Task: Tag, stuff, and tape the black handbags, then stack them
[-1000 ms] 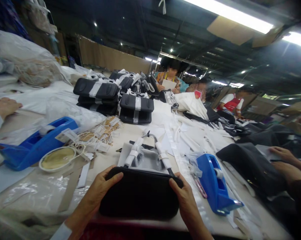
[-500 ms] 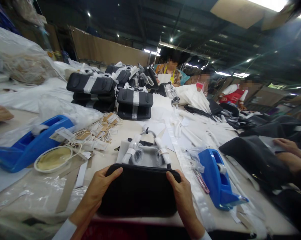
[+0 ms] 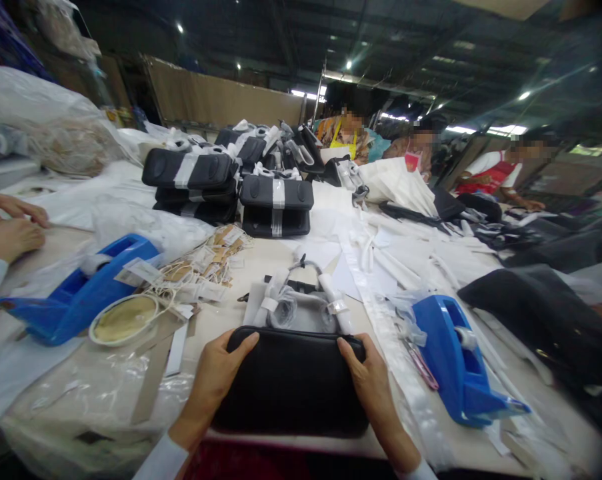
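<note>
A black handbag (image 3: 291, 387) lies at the table's near edge, its smooth face toward me. My left hand (image 3: 225, 367) grips its upper left corner, thumb on top. At the upper right corner, my right hand (image 3: 365, 370) holds it the same way; the fingers underneath are hidden on both sides. Beyond the bag's top edge its handle (image 3: 325, 283) stands up, wrapped in white padding and clear film. Left of the bag are a blue tape dispenser (image 3: 88, 283) and a roll of tape (image 3: 123, 319). Another blue tape dispenser (image 3: 453, 360) stands to the right, beside a pink-handled cutter (image 3: 423, 367).
Stacked black bags (image 3: 188, 168) bound with white bands stand farther back. String tags (image 3: 211, 267) lie in a heap at left centre. A co-worker's hands (image 3: 13, 230) rest at the far left. Black material (image 3: 535, 320) covers the right side. Several people work behind the table.
The view has shifted slightly, so most things appear farther right. Both my hands keep their hold on the handbag. More of the co-worker's hands now shows at the left.
</note>
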### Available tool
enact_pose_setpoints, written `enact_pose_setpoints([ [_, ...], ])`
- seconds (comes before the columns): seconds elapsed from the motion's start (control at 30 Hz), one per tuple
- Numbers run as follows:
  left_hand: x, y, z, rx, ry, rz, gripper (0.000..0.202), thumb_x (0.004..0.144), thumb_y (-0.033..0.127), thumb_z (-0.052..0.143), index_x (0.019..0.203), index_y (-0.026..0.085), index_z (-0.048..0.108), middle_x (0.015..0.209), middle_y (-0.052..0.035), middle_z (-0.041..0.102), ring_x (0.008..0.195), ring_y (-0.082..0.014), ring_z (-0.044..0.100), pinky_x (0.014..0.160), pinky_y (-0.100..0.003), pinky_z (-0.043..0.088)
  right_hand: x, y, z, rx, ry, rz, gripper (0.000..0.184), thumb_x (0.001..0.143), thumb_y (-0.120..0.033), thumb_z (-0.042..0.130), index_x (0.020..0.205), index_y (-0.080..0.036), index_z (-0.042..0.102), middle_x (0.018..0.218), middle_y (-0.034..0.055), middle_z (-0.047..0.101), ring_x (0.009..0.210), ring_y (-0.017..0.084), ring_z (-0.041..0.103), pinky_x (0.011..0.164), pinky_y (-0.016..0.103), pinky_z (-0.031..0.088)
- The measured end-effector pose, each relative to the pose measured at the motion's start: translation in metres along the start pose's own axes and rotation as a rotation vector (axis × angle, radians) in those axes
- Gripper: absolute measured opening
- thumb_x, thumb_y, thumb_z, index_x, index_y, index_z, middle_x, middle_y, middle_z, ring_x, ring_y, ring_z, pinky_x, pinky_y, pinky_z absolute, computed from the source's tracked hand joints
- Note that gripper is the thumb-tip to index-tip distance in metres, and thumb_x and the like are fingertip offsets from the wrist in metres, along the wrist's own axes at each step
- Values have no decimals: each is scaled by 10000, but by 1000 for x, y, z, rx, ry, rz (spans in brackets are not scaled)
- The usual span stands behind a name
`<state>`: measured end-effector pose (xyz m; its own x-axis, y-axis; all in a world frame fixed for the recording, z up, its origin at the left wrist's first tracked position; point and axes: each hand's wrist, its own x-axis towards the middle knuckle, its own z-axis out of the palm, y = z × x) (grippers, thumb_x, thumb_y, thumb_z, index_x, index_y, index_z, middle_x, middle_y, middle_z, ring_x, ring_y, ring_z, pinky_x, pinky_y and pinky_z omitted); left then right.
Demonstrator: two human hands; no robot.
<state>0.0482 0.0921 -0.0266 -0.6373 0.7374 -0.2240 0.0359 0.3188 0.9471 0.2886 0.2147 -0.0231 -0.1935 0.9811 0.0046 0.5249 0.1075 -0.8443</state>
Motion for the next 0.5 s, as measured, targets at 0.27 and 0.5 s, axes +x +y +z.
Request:
enact_pose_setpoints([
  [0.27, -7, 13, 14, 603, 238, 343, 287, 849, 425, 551, 953, 160, 589, 926, -105, 612, 915, -303, 587, 826, -397, 476, 1, 1, 1, -176, -5, -34, 383, 854, -630, 494, 872, -248, 528, 612, -3, 570, 621, 236, 580, 578, 292, 356],
  [0.5, -12, 22, 24, 991, 348, 565, 342, 857, 205, 546, 1180, 106, 493, 1232, -184, 536, 1155, -376, 451, 972, -542, 386, 2, 2, 4, -605, 91, -260, 352, 912, -540, 461, 911, -204, 567, 869, 124, 631, 866, 322, 588, 727, 410, 443],
])
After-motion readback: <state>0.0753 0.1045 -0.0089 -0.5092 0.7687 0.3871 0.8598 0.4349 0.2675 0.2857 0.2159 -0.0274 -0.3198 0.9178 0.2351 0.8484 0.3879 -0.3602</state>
